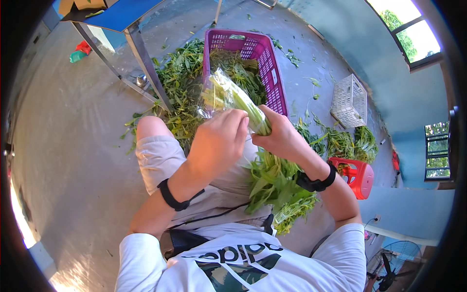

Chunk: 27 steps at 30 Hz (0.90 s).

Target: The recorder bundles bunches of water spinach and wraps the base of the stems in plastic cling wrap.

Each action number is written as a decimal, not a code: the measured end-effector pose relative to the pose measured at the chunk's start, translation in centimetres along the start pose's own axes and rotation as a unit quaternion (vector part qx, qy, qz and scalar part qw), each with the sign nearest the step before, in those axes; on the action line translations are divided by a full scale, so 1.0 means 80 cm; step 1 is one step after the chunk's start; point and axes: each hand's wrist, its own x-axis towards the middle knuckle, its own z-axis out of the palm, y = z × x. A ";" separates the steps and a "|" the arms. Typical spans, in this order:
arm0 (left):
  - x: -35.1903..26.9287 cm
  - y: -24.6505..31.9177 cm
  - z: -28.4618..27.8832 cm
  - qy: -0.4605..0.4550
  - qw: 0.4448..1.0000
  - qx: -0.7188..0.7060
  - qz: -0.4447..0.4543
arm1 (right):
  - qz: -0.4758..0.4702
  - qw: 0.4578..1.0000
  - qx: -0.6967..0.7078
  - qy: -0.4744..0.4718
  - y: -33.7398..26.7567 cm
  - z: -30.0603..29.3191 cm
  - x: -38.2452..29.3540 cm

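Note:
A bunch of leafy green vegetables, likely water spinach, is held across my lap by my right hand. Its pale stems point away from me, and its leaves hang down by my right thigh. Clear plastic film wraps the stem end and looks crumpled and shiny. My left hand is curled against the film beside the stems, thumb and fingers pinched together on it; the fingertips are partly hidden. Just beyond stands a purple plastic crate with greens inside.
Loose greens are heaped left of the crate, near a blue-topped table's metal leg. Rightward are a white crate, more bunches and a red plastic stool. Another bunch lies by my right hip. A fan stands behind right.

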 end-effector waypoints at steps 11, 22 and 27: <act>-0.018 -0.045 -0.041 -0.025 0.955 0.192 0.226 | 0.050 0.983 0.108 -0.139 0.018 -0.024 0.007; -0.046 -0.051 -0.040 -0.020 0.924 0.189 0.331 | 0.157 0.916 0.314 -0.196 0.020 -0.037 -0.001; -0.062 -0.054 -0.046 -0.039 0.970 0.063 0.231 | 0.158 0.901 0.339 -0.218 0.026 -0.041 -0.004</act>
